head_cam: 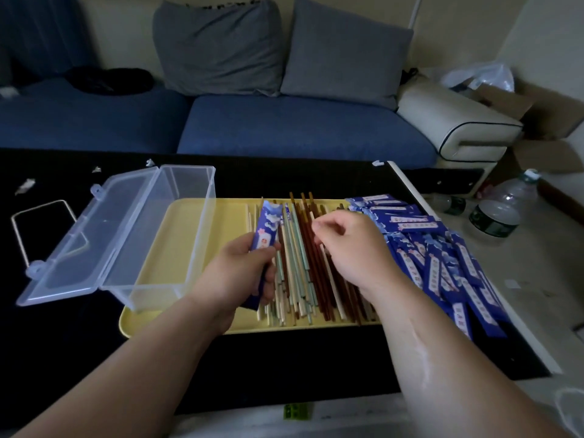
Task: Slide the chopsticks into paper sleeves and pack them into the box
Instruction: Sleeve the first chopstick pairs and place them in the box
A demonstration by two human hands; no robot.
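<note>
My left hand [243,273] grips a blue paper sleeve [267,230] held upright over the yellow tray [158,260]. Several loose chopsticks [300,273], cream, pale green and brown, lie side by side on the tray. My right hand [350,248] hovers over the brown ones with its fingertips curled down at them; whether it pinches one is hidden. A heap of blue sleeves [442,257] lies to the right of the tray. The clear plastic box [170,235] stands open on the tray's left end, its lid [79,245] folded back to the left.
The tray sits on a black tabletop [284,355] with a white right edge. A blue sofa [284,128] with grey cushions runs behind. Plastic bottles [502,207] and cardboard boxes [543,115] stand on the floor at right. A wire handle [41,213] lies left of the lid.
</note>
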